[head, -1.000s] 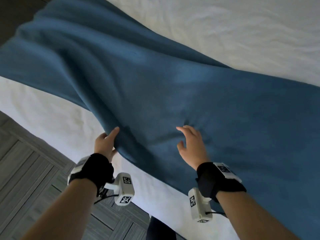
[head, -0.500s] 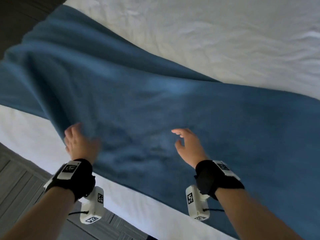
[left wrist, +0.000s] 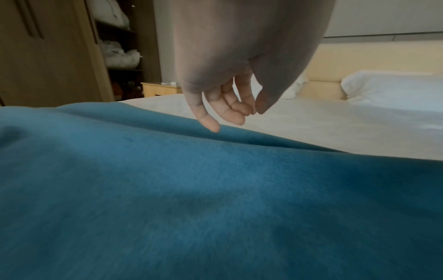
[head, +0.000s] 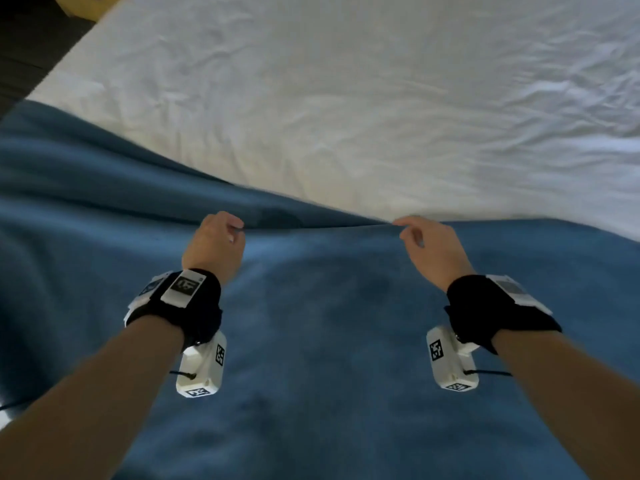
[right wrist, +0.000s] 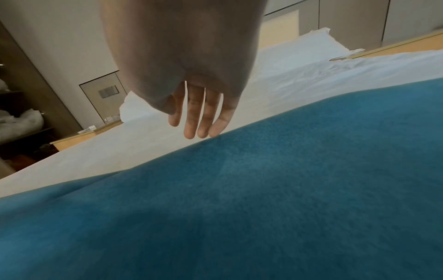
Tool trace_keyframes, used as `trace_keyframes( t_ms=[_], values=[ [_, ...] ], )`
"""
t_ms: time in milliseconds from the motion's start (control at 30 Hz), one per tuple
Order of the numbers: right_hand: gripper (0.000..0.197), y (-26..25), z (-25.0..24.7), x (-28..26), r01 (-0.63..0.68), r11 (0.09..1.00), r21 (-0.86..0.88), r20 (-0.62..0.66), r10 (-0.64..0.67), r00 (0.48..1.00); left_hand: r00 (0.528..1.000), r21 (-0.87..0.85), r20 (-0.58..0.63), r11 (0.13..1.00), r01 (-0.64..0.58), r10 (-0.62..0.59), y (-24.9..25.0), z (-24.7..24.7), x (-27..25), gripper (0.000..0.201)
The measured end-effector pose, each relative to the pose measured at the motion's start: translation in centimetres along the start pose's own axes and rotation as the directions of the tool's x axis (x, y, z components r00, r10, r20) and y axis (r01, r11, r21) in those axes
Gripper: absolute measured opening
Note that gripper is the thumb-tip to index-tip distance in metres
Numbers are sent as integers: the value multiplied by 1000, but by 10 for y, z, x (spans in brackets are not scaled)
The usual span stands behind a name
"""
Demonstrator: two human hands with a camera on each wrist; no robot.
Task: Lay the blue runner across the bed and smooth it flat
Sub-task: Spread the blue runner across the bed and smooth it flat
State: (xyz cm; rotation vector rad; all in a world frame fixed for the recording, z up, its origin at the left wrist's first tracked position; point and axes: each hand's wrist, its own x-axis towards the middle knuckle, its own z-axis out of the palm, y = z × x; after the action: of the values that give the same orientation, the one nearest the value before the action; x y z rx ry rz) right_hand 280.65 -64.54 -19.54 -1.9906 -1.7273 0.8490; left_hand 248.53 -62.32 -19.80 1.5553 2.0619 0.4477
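— Where is the blue runner (head: 311, 341) lying?

— It is lying across the near part of the bed (head: 346, 116), its far edge against the white sheet, with a fold rising on the left.

— And the hands?

— The left hand (head: 214, 244) is hanging loosely curled over that far edge, gripping nothing. The right hand (head: 433, 247) is reaching with relaxed fingers (right wrist: 203, 121), tips touching the edge.

Runner (head: 329, 341) lies across near part of bed (head: 346, 116), bare sheet beyond its far edge. Left hand (head: 214, 244) and right hand (head: 433, 251) side by side at that far edge, well apart. Pillows (left wrist: 388, 87) at bed's far end, against headboard (left wrist: 359, 56). Nightstand (left wrist: 160, 89) beside bed, left.
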Motion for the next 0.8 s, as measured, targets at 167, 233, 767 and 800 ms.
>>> trace_keyframes(
  t_ms=[167,233,767,800],
  values=[
    [27,1,8,35,1,1000,-27,-55,-2,998,989,132,136,988,-83,65,25,19,48,26],
    [25,-1,14,46,-41,999,-14,-94,40,995,964,226,250,962,-151,93,34,27,64,31],
    [20,-1,49,86,-180,819,-545,202,337,920,741,469,668,809,-356,-61,46,45,141,14],
    [18,-2,48,87,-172,821,-545,196,324,926,748,473,661,807,-354,-59,48,44,143,13]
  ],
)
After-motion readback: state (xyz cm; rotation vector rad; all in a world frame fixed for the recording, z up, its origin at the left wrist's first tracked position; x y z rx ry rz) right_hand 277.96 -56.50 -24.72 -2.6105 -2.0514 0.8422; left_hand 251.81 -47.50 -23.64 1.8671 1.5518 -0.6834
